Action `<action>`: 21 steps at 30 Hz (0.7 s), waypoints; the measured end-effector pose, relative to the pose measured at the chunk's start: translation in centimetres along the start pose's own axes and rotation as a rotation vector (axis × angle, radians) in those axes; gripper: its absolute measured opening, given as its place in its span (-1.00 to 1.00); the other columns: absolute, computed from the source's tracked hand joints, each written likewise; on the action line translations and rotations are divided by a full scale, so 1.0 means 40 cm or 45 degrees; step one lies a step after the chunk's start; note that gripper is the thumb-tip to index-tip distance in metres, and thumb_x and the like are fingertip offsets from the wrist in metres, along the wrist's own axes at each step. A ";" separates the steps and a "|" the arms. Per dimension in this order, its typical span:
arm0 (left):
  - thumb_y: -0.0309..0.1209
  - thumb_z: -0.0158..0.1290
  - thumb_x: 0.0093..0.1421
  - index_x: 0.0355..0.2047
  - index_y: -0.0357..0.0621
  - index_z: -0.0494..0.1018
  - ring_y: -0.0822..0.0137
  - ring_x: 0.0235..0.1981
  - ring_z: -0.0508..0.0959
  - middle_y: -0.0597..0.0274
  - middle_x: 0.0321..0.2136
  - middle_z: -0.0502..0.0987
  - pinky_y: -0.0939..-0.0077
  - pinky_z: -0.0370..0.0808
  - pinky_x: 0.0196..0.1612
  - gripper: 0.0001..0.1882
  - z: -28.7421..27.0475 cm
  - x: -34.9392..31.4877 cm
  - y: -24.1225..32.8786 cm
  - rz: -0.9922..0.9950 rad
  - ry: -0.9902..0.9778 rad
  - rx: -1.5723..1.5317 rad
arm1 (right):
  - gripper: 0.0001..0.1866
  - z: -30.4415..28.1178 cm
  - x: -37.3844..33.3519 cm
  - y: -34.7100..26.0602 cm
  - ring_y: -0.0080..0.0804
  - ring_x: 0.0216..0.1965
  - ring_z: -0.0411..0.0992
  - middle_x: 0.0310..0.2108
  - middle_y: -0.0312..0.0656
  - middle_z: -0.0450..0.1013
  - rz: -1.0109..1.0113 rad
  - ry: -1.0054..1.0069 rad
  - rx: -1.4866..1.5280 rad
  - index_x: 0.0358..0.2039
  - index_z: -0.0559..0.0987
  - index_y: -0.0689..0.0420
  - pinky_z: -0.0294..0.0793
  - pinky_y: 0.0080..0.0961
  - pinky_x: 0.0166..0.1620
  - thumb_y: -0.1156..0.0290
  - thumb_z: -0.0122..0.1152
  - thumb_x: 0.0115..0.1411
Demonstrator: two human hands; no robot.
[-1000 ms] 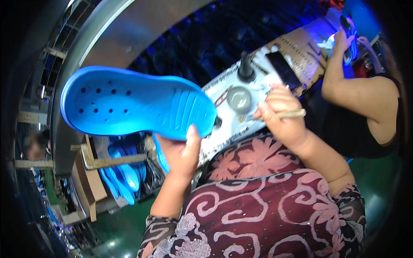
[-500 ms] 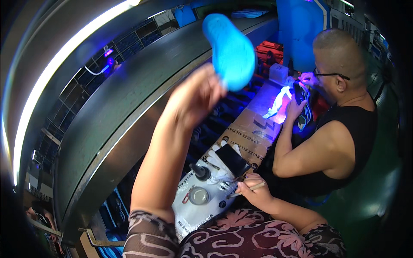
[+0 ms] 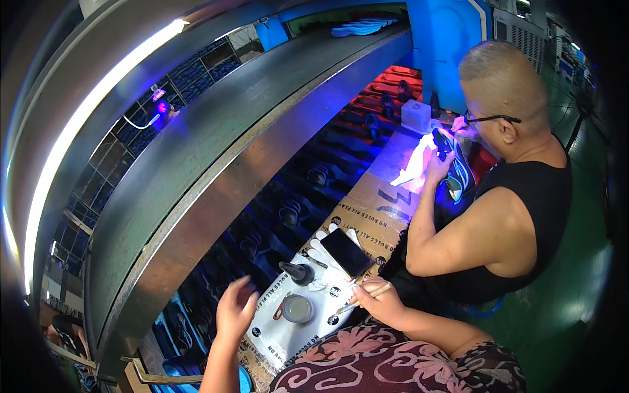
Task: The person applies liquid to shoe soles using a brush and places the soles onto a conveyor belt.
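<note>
My left hand [image 3: 236, 309] is raised over the left edge of the covered board [image 3: 308, 334], fingers apart and holding nothing. In my right hand [image 3: 380, 300] is a slim brush [image 3: 350, 306] with a pale handle, its tip pointing left over the board. Between my hands stands a small clear cup [image 3: 299, 308] of greyish liquid. A dark bottle with a pointed nozzle [image 3: 298, 272] is just behind the cup. Past my right hand, a black phone [image 3: 347, 253] lies on a white glove [image 3: 319, 255].
A long green-topped conveyor [image 3: 196, 144] with a metal side curves along the left. Blue soles [image 3: 363, 27] lie at its far end. Shoes [image 3: 288, 211] fill the dark level below. To my right, a co-worker [image 3: 485, 216] holds a shoe [image 3: 457, 171] beside a glowing white cloth [image 3: 417, 164].
My left hand held up a bright blue shoe sole before. It has let go and come down towards me, empty. My right hand keeps the brush in nearly the same place.
</note>
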State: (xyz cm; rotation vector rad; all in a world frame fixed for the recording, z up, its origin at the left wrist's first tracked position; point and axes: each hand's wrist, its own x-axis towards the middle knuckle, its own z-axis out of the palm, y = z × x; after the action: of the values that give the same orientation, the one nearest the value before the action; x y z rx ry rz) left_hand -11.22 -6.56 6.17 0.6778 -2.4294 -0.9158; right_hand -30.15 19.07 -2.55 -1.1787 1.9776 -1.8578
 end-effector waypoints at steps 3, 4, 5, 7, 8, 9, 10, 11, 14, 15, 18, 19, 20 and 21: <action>-0.23 0.26 -0.07 0.10 -0.30 0.29 -0.02 -0.10 0.50 -0.17 -0.10 0.47 0.24 0.43 -0.03 -0.25 -0.110 -0.315 -0.290 -0.444 0.220 0.671 | -0.68 0.034 -0.013 -0.013 -0.33 -0.57 0.45 -0.64 -0.16 0.48 0.164 -0.087 0.159 -0.60 0.60 0.19 0.37 -0.43 -0.45 0.32 0.09 0.24; -0.25 0.22 -0.03 0.14 -0.27 0.23 -0.03 -0.14 0.51 -0.15 -0.12 0.47 0.22 0.46 -0.08 -0.26 -0.133 -0.428 -0.358 -0.523 0.201 0.885 | -0.68 0.051 -0.016 -0.013 -0.33 -0.57 0.45 -0.64 -0.16 0.48 0.173 -0.084 0.153 -0.60 0.60 0.19 0.37 -0.43 -0.45 0.32 0.09 0.24; -0.28 0.18 0.02 0.17 -0.24 0.16 -0.04 -0.19 0.52 -0.13 -0.13 0.47 0.19 0.50 -0.13 -0.26 -0.159 -0.535 -0.422 -0.600 0.168 1.101 | -0.67 0.065 -0.017 -0.016 -0.36 -0.57 0.45 -0.64 -0.17 0.48 0.211 -0.122 0.183 -0.58 0.60 0.19 0.38 -0.45 -0.45 0.31 0.08 0.25; 0.00 0.18 0.01 0.21 -0.09 0.18 -0.12 -0.11 0.51 -0.24 -0.07 0.44 0.14 0.45 -0.04 -0.18 -0.183 -0.663 -0.453 -1.023 -0.253 1.200 | -0.64 0.103 -0.018 -0.024 -0.44 -0.57 0.44 -0.63 -0.19 0.49 0.238 -0.195 0.196 -0.55 0.61 0.20 0.39 -0.50 -0.45 0.24 0.07 0.27; -0.03 0.20 -0.01 0.19 -0.17 0.20 -0.14 -0.11 0.49 -0.27 -0.01 0.39 0.16 0.41 0.01 -0.18 -0.170 -0.640 -0.327 -1.257 -0.125 0.794 | -0.64 0.121 -0.017 -0.023 -0.44 -0.57 0.44 -0.63 -0.19 0.49 0.246 -0.191 0.191 -0.55 0.61 0.20 0.39 -0.50 -0.45 0.24 0.07 0.27; -0.06 0.18 0.02 0.19 -0.22 0.20 -0.15 -0.12 0.50 -0.28 -0.02 0.41 0.11 0.40 0.02 -0.20 -0.158 -0.685 -0.376 -0.770 0.062 0.922 | -0.63 0.135 -0.018 -0.027 -0.45 -0.57 0.44 -0.63 -0.19 0.49 0.309 -0.240 0.241 -0.55 0.61 0.20 0.40 -0.51 -0.44 0.22 0.07 0.27; -0.08 0.16 0.05 0.19 -0.26 0.20 -0.17 -0.14 0.50 -0.28 -0.04 0.42 0.07 0.38 0.03 -0.22 -0.133 -0.733 -0.452 -0.271 0.239 1.014 | -0.62 0.146 -0.020 -0.032 -0.45 -0.56 0.45 -0.62 -0.19 0.49 0.372 -0.287 0.287 -0.55 0.61 0.20 0.41 -0.52 -0.43 0.20 0.07 0.27; -0.08 0.16 0.05 0.19 -0.26 0.20 -0.17 -0.14 0.50 -0.28 -0.04 0.42 0.07 0.38 0.03 -0.22 -0.120 -0.759 -0.503 -0.274 0.232 1.010 | -0.60 0.157 -0.018 -0.041 -0.48 -0.55 0.45 -0.62 -0.20 0.50 0.376 -0.307 0.344 -0.55 0.61 0.20 0.42 -0.54 -0.41 0.17 0.07 0.27; -0.17 0.04 0.19 0.05 -0.30 0.30 -0.04 -0.34 0.53 -0.13 -0.24 0.51 0.12 0.48 -0.22 -0.47 -0.117 -0.783 -0.631 -0.495 0.235 0.552 | -0.58 0.176 -0.012 -0.067 -0.51 -0.56 0.44 -0.64 -0.23 0.49 0.317 -0.340 0.248 -0.57 0.61 0.20 0.42 -0.56 -0.40 0.15 0.06 0.28; -0.20 0.10 0.09 -0.12 -0.19 0.34 0.10 -0.48 0.48 0.03 -0.40 0.47 0.26 0.44 -0.40 -0.57 -0.130 -0.772 -0.673 -1.069 0.377 -0.374 | -0.58 0.181 -0.018 -0.065 -0.51 -0.56 0.44 -0.64 -0.23 0.49 0.322 -0.339 0.244 -0.57 0.61 0.20 0.42 -0.56 -0.40 0.15 0.06 0.28; -0.30 0.06 0.07 -0.53 0.00 0.31 0.43 -0.76 0.26 0.36 -0.71 0.28 0.58 0.19 -0.71 -0.84 -0.150 -0.656 -0.549 -1.563 0.570 -1.794 | -0.59 0.187 -0.029 -0.052 -0.52 -0.56 0.44 -0.64 -0.23 0.49 0.361 -0.294 0.227 -0.57 0.62 0.19 0.42 -0.57 -0.40 0.17 0.08 0.27; -0.29 0.05 0.10 -0.51 -0.01 0.32 0.44 -0.76 0.27 0.36 -0.69 0.29 0.59 0.20 -0.70 -0.84 -0.151 -0.625 -0.488 -1.483 0.685 -1.730 | -0.60 0.188 -0.033 -0.054 -0.53 -0.56 0.43 -0.64 -0.23 0.49 0.382 -0.276 0.260 -0.56 0.62 0.19 0.41 -0.58 -0.41 0.17 0.08 0.27; -0.29 0.04 0.13 -0.48 -0.01 0.32 0.45 -0.75 0.28 0.36 -0.67 0.31 0.60 0.20 -0.70 -0.85 -0.145 -0.600 -0.436 -1.401 0.794 -1.663 | -0.61 0.190 -0.038 -0.057 -0.54 -0.56 0.43 -0.64 -0.23 0.49 0.404 -0.255 0.292 -0.56 0.62 0.20 0.41 -0.58 -0.41 0.18 0.08 0.27; -0.29 0.04 0.13 -0.48 -0.01 0.32 0.45 -0.75 0.28 0.36 -0.67 0.31 0.60 0.20 -0.70 -0.85 -0.131 -0.590 -0.408 -1.404 0.791 -1.664 | -0.62 0.193 -0.042 -0.059 -0.57 -0.56 0.43 -0.64 -0.24 0.50 0.418 -0.253 0.311 -0.55 0.62 0.20 0.41 -0.59 -0.42 0.20 0.09 0.27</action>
State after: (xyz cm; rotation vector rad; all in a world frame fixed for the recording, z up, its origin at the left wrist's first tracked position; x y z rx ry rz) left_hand 14.66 -5.99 -7.25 1.3776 -0.4491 -1.9266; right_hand -23.27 14.51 -2.59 -0.8709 1.6638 -1.6840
